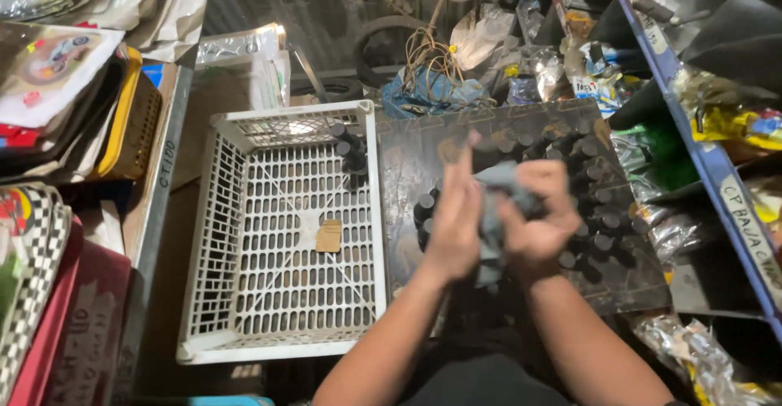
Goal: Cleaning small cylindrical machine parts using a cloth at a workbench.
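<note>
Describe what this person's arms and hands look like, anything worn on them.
Both forearms are bare up to the frame's lower edge, with no sleeves showing. The left hand and right hand wear no gloves. No watch, bracelet or ring can be made out, though the hands are slightly blurred.

Cloth-wrapped object [498,210] between blurred hands [497,223]

Both hands meet over a dark worktop [407,170]: the left hand [454,219] and right hand [539,223] clutch a grey cloth [497,190]. Small black bottles [599,210] crowd the worktop. A white plastic crate [285,235] sits just beside it.
</note>
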